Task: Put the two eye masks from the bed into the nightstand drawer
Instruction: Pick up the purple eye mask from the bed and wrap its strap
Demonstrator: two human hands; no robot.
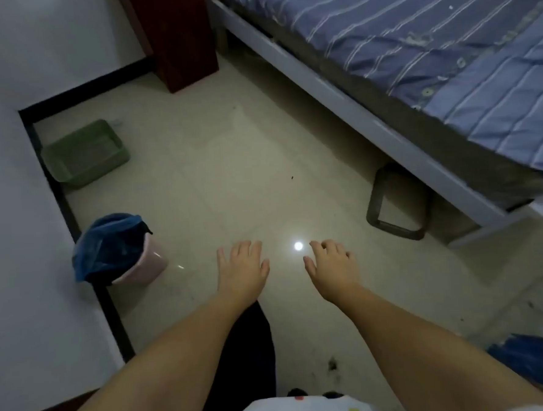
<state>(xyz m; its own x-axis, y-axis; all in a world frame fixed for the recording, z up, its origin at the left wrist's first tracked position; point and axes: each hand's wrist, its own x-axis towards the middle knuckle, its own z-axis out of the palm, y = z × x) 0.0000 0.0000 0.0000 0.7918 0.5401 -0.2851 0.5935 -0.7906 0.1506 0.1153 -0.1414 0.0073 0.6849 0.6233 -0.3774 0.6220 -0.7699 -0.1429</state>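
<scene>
My left hand and my right hand are stretched out in front of me over the pale tiled floor, palms down, fingers apart, holding nothing. The bed with a blue striped cover fills the upper right. A dark red wooden nightstand stands at the top, left of the bed; only its lower side shows and no drawer is visible. No eye mask can be seen on the visible part of the bed.
A green plastic basket sits by the left wall. A pink bin with a blue bag stands below it. A dark stool frame pokes out under the grey bed rail. A blue object lies at lower right.
</scene>
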